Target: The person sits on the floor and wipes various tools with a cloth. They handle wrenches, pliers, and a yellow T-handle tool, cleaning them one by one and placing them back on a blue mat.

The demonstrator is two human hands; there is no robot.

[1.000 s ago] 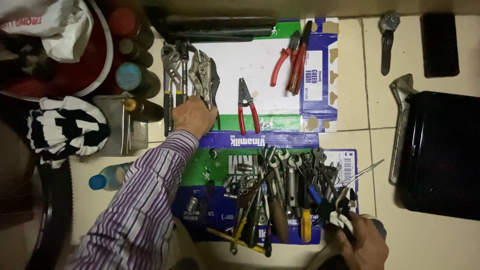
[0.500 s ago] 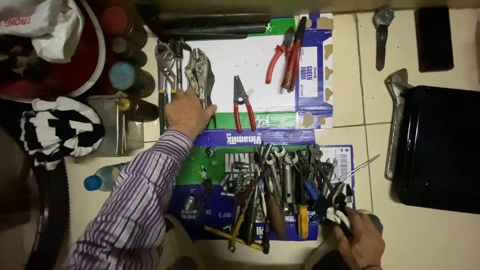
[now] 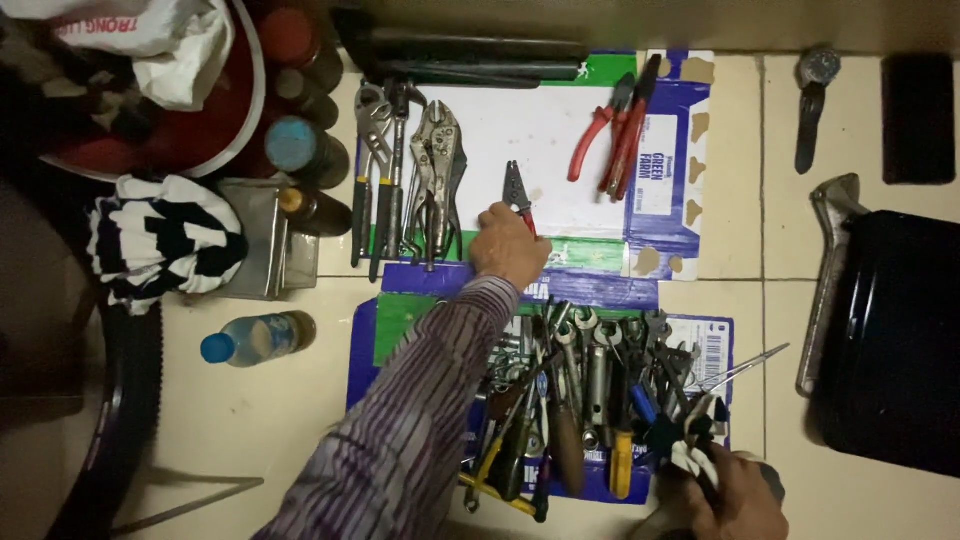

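Observation:
My left hand [image 3: 508, 248], in a striped purple sleeve, reaches across the flattened cardboard box [image 3: 560, 120]. Its fingers close over the handles of small red-handled pliers [image 3: 517, 187], and only the jaws show. Just left of it lie locking pliers [image 3: 437, 165] and two long slip-joint pliers [image 3: 375, 170]. At the bottom right, my right hand [image 3: 737, 497] grips the white-and-black handles of a plier-like tool [image 3: 690, 445] at the edge of a heap of wrenches and screwdrivers [image 3: 590, 390].
Two red-handled pliers [image 3: 615, 135] lie at the cardboard's right. A black case [image 3: 890, 340] and a big adjustable wrench [image 3: 828, 270] are at right. A water bottle [image 3: 255, 337], a metal tin [image 3: 262, 240], a striped cloth [image 3: 160, 240] and spray cans [image 3: 300, 145] are at left.
My left hand has moved right from the locking pliers onto the small red-handled pliers. My right hand has stayed on its tool at the bottom right.

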